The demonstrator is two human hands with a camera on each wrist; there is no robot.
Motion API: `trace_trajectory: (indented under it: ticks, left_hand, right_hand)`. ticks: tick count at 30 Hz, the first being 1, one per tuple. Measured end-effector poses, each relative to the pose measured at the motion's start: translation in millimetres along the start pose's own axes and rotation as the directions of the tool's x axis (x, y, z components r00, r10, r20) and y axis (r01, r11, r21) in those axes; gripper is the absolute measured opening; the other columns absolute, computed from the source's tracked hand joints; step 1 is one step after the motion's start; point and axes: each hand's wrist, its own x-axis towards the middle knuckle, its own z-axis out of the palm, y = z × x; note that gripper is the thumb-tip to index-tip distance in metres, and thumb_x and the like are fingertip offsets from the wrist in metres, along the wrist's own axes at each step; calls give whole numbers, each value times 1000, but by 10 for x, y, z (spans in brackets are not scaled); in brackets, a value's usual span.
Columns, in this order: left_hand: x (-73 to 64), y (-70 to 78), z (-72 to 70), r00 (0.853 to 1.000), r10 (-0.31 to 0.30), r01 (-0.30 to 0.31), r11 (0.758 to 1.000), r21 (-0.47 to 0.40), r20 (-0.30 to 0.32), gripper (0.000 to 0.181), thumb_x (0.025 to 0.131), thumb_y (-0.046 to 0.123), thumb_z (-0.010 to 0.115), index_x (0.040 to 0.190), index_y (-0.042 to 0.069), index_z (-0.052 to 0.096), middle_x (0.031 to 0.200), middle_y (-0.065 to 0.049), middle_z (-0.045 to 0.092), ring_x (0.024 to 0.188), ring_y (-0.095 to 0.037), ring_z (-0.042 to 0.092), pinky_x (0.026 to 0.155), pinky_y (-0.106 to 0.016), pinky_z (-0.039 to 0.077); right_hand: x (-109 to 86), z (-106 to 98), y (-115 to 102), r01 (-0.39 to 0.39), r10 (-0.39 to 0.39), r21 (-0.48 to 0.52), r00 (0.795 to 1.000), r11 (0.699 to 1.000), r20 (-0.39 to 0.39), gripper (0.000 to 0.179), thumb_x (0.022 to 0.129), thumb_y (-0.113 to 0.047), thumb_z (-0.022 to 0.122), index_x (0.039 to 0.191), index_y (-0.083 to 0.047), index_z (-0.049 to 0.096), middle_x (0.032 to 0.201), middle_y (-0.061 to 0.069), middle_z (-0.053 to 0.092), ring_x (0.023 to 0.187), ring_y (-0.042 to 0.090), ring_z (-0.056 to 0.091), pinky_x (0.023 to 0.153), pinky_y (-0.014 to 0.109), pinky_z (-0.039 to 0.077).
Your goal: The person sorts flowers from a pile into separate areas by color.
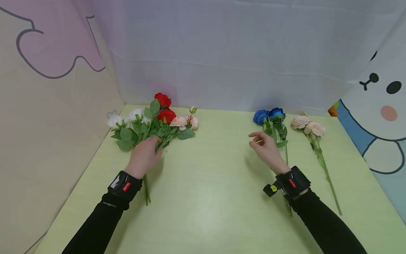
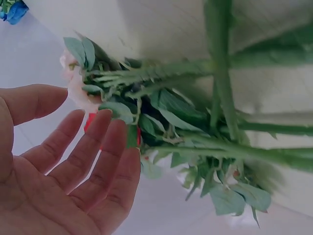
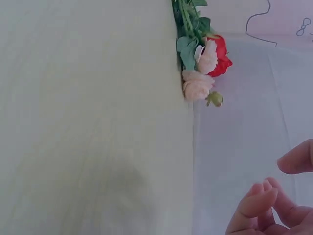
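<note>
My left hand [image 1: 144,157] is over a pile of artificial flowers at the left. In the left wrist view its fingers [image 2: 105,166] are spread and slightly bent beside green stems [image 2: 195,71], with nothing held between thumb and fingers. The pile has red roses [image 1: 166,115], white flowers [image 1: 115,121] and pale pink flowers [image 1: 179,122]. On the right, my right hand [image 1: 266,150] hovers beside blue roses [image 1: 260,116], partly covering their stem. Its fingers are loosely bent, and the right wrist view shows a gap between thumb [image 3: 297,157] and fingers with nothing in it.
A pale pink flower stem [image 1: 326,169] lies at the right of the light yellow table [image 1: 203,197]. Behind the table hangs a whitish cloth [image 1: 222,53]. Printed cartoon panels stand along the left and right sides.
</note>
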Motion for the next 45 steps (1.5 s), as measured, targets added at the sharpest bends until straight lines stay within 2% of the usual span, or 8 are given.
trace_trajectory:
  ticks: [4,10,14,20,24,27,37,45]
  left_hand:
    - [-28,-70,-64,999,-35,35,999,13,-4,32,90,12,59,118,-3,58,106,-23,63,84,-38,61,64,-47,49]
    - [-79,-160,-174,994,-105,107,994,37,-34,33,90,12,58,118,-5,57,101,-27,62,71,-38,59,53,-46,47]
    - [-118,-240,-215,986,-166,166,985,53,-12,37,90,13,58,121,-6,54,103,-29,60,67,-35,58,46,-42,45]
    - [-181,-348,-235,973,-228,226,972,67,33,40,90,15,57,122,-9,52,105,-31,60,77,-41,59,52,-47,48]
    - [-205,-417,-233,964,-256,252,966,62,71,40,90,14,57,121,-11,51,105,-33,59,78,-42,59,52,-48,48]
    - [-207,-472,-220,956,-277,272,960,67,92,40,90,16,57,120,-11,51,103,-32,59,75,-42,59,50,-47,47]
    - [-199,-527,-233,930,-310,310,950,32,198,27,91,16,54,102,-8,54,84,-23,58,65,-34,56,49,-42,43]
    - [-208,-546,-250,933,-273,298,951,-79,236,29,95,17,50,101,-9,63,84,-20,61,68,-29,55,59,-40,43]
  right_hand:
    - [43,149,-85,-72,63,167,996,983,61,33,94,-11,52,125,2,51,97,11,51,81,23,53,68,28,46]
    - [69,379,-229,-146,98,383,985,912,141,32,96,-13,50,125,1,49,103,16,50,91,28,51,78,34,47]
    - [68,538,-319,-235,138,523,966,819,218,30,96,-13,49,124,-1,48,108,16,47,92,23,51,79,29,46]
    - [70,772,-416,-361,211,665,931,654,297,29,97,-12,50,124,-1,47,99,6,48,86,18,53,70,21,47]
    - [77,922,-437,-420,239,709,907,566,346,38,98,-10,48,133,3,42,98,5,47,85,17,52,70,22,46]
    - [70,1026,-457,-449,241,727,893,520,380,40,97,-7,47,135,4,39,97,4,47,83,16,51,69,22,46]
    - [23,1224,-522,-473,190,762,880,442,436,37,96,-6,46,131,4,39,90,2,50,80,15,52,67,22,45]
    - [-31,1279,-511,-493,167,767,868,411,468,30,95,-3,45,125,1,41,89,2,50,79,15,51,66,21,44]
